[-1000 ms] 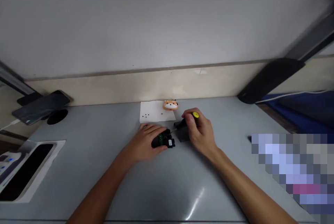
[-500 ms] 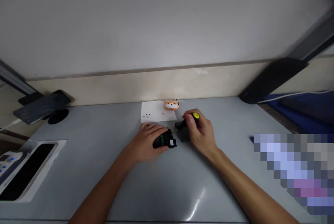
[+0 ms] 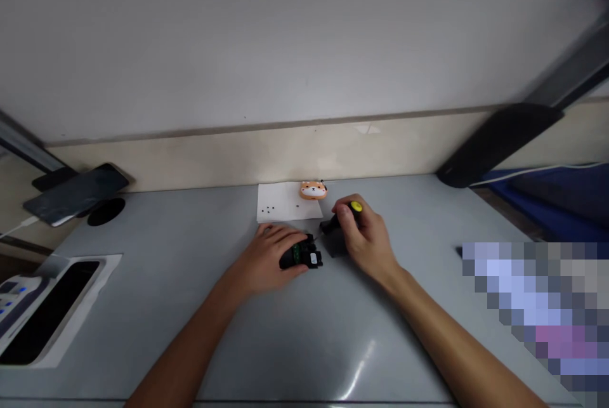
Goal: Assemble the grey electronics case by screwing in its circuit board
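My left hand (image 3: 271, 259) is wrapped round an opened black computer mouse (image 3: 304, 252), its green circuit board and a small white label showing. The fingers cover its rear part. In my right hand (image 3: 366, 236) is a screwdriver (image 3: 355, 208) with a black handle and a yellow end, tilted down to the left. Its thin shaft reaches the mouse's front edge; whether the tip sits on a screw is too small to tell. Under the right hand a dark patch shows on the table, part or shadow, I cannot tell which.
Behind the hands lies a white paper (image 3: 280, 195) with several tiny dark screws (image 3: 268, 208) and an orange animal-face case (image 3: 313, 190). A phone (image 3: 78, 195) leans at the back left. Another black-screened device (image 3: 50, 313) lies at the left. A dark post (image 3: 495, 141) stands back right.
Almost nothing differs. The screwdriver and my right hand have shifted very slightly, and the left hand keeps its hold on the mouse.
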A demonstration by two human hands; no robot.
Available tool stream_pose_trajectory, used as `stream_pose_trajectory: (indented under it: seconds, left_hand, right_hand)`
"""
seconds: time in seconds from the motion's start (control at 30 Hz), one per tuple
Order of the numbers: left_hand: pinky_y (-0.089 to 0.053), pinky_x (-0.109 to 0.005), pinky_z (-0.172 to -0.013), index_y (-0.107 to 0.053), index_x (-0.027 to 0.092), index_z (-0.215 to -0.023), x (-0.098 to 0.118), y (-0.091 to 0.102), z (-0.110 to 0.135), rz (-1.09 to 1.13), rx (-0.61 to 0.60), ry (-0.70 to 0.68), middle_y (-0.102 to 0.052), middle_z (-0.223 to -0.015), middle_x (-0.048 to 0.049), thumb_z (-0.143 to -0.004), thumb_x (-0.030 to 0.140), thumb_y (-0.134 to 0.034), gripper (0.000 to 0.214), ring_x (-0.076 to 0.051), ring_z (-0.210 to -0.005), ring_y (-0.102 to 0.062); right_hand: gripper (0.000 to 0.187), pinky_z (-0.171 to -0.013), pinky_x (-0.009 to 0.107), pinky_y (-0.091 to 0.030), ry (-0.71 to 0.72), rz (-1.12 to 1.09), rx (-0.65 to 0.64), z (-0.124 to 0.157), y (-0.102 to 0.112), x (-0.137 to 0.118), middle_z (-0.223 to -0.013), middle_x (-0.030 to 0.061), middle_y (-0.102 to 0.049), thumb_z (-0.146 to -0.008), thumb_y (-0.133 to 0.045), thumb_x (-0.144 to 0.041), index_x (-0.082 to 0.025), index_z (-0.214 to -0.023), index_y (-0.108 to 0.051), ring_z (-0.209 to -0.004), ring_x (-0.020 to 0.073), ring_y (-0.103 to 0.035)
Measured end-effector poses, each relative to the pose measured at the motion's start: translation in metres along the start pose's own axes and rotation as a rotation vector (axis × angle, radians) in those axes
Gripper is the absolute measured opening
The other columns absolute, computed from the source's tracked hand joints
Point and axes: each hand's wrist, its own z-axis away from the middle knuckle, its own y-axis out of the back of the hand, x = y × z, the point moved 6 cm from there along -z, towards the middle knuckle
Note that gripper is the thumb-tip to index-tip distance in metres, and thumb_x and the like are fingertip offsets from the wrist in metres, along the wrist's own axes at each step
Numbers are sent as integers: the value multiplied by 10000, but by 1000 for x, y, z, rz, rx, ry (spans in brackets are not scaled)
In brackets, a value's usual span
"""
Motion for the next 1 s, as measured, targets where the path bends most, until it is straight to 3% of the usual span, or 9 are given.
stream_pose_trajectory:
  seconds: [0.27, 0.63, 1.0]
  left_hand:
    - [-355, -423, -1129, -590, 299, -1305, 0, -1, -1, 18, 25, 6, -664, -1328, -6, -857, 344, -770, 485, -232, -1249, -581]
    - [-392, -440, -1116, -620, 290, -1236, -1, -1, -2, 44, 31, 21, -665, -1302, -18, -818, 307, -782, 448, -250, -1243, -572]
    - [-391, -452, -1129, -589, 308, -1301, 2, 0, 0, 50, 35, 25, -644, -1336, -18, -837, 297, -761, 495, -248, -1272, -553]
  right_hand:
    - [288, -646, 272, -425, -28, 23, -104, -4, -1, 0, -777, -8, -570, -1041, -429, -474, -233, -946, -554, -684, 152, -519]
    - [245, -701, 299, -437, 54, 6, -249, 2, -7, -14, -876, 20, -594, -1062, -375, -424, -245, -987, -524, -779, 177, -565]
    - [201, -588, 284, -397, 125, 145, -281, 13, -13, -30, -753, -7, -614, -1028, -452, -412, -240, -939, -508, -611, 151, -542]
